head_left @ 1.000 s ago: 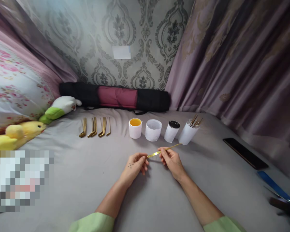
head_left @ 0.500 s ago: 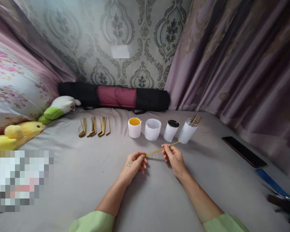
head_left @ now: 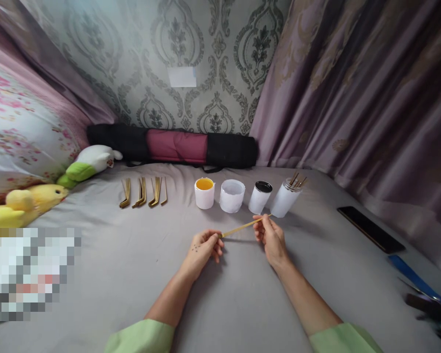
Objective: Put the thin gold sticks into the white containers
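Observation:
A thin golden stick point(head_left: 240, 228) stretches between my two hands over the grey sheet, sloping up to the right. My left hand point(head_left: 205, 246) pinches its near end between thumb and fingers. Close to the far end, my right hand point(head_left: 272, 236) has thumb and fingertips closed on it, and a short tip shows beyond them. Just behind are a white cup with yellow inside point(head_left: 205, 197), a white cup point(head_left: 232, 200), a white-wrapped can with a dark inside point(head_left: 259, 200) and a tilted-looking white-wrapped jar point(head_left: 283, 202) holding brown sticks point(head_left: 297, 181).
Bent golden sticks point(head_left: 142, 196) lie in small groups at left. Plush toys point(head_left: 33, 198) line the left side. A black and maroon roll point(head_left: 176, 146) lies along the wall. At right are a dark phone point(head_left: 370, 228) and a blue strip point(head_left: 415, 278).
My right hand has slid right along the stick toward its far end, leaving a longer stretch bare between my hands. The left hand keeps its pinch in nearly the same place.

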Tool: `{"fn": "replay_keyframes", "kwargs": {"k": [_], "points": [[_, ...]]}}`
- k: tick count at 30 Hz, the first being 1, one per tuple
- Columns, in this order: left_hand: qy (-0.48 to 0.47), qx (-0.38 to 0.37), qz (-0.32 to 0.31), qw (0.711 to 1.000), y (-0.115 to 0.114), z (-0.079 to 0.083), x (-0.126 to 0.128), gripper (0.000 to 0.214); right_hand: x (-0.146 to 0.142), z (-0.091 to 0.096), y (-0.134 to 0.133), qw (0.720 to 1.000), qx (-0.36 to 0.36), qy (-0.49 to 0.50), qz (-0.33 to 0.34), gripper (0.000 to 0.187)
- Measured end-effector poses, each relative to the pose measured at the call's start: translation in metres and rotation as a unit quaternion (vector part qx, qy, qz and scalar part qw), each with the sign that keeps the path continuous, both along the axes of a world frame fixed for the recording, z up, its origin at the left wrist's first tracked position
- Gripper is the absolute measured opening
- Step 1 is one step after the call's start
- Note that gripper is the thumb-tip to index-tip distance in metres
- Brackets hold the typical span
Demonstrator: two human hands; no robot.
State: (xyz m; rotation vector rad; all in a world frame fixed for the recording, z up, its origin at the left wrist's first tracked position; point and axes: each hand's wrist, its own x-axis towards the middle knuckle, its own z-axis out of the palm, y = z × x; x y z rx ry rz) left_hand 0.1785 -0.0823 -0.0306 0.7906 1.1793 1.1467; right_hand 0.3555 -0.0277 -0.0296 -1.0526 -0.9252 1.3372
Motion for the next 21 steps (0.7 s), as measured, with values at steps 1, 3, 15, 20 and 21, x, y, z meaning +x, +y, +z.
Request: {"fn": "replay_keyframes", "kwargs": {"k": [1,3,15,20,21], "points": [[-0.001,-0.001,0.001,1.000,0.0001,-0.0003,-0.0001,0.025,0.0009,-0.0004,0.0007,1.000,0.002,0.003,-0.005,0.034],[-0.003,-0.002,0.002,1.000,0.0003,-0.0011,-0.0004,0.025,0.0024,-0.0009,0.0017,1.000,0.006,0.007,-0.016,0.035],[-0.005,0.002,0.005,1.000,-0.0001,-0.0009,-0.0007,0.025,0.0101,-0.0023,0.0070,0.997,0.019,0.019,-0.067,0.031],[0.000,-0.002,0.018,1.000,-0.0010,-0.0004,0.0004,0.023,0.0091,-0.0009,0.0070,0.997,0.020,0.012,-0.071,0.030],[-0.002,-0.001,0.020,1.000,-0.0012,-0.0008,0.0006,0.023,0.0087,-0.0004,0.0067,0.997,0.019,0.010,-0.071,0.029]]}}
